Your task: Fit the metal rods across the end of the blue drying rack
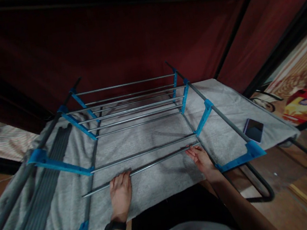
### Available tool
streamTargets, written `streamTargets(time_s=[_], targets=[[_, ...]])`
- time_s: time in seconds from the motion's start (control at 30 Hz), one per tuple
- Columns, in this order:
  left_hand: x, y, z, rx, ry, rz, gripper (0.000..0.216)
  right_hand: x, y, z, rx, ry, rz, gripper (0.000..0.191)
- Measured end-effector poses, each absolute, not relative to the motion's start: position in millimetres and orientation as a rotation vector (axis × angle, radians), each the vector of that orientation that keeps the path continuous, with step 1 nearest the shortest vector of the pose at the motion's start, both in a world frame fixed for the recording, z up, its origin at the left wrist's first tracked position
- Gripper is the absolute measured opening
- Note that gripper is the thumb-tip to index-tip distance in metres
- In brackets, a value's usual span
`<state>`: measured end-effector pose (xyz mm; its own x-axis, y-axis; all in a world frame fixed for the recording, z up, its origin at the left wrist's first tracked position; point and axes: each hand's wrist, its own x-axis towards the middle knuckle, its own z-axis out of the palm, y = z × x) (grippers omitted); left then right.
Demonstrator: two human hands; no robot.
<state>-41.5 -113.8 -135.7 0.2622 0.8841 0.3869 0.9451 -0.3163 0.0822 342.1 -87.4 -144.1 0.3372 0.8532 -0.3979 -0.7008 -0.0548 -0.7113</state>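
Straight metal rod (155, 163) (slender, shiny)

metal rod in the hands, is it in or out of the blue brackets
Out: both ends of the metal rod show clear of the blue brackets.

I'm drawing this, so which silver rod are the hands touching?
The silver rod nearest the person, with left hand and right hand on it; neither touches the other rods.

- Lower centre: left hand (120, 190) and right hand (198, 157) grip a metal rod (155, 163).
- Centre: blue-and-grey rack (145, 153) on grey cloth (156, 134).
- Right: phone (254, 130) on the cloth.
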Motion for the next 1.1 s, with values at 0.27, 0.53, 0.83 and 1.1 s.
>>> streamTargets(time_s=[0.27, 0.53, 0.83, 1.1], targets=[[-40, -116, -134, -2.379, -1.728, -0.537, 0.035, 340, -90, -144, -1.008, -0.178, 1.235, 0.035], [-35, -118, -129, -2.356, -1.797, -0.511, 0.035, 345, -93, -148, -1.020, -0.243, 1.267, 0.024], [-29, -121, -129, -2.368, -1.873, -0.445, 0.034, 362, -94, -159, -1.092, -0.257, 1.271, 0.023], [-28, -122, -131, -2.360, -1.907, -0.408, 0.033, 374, -99, -163, -1.135, -0.296, 1.275, 0.027]])
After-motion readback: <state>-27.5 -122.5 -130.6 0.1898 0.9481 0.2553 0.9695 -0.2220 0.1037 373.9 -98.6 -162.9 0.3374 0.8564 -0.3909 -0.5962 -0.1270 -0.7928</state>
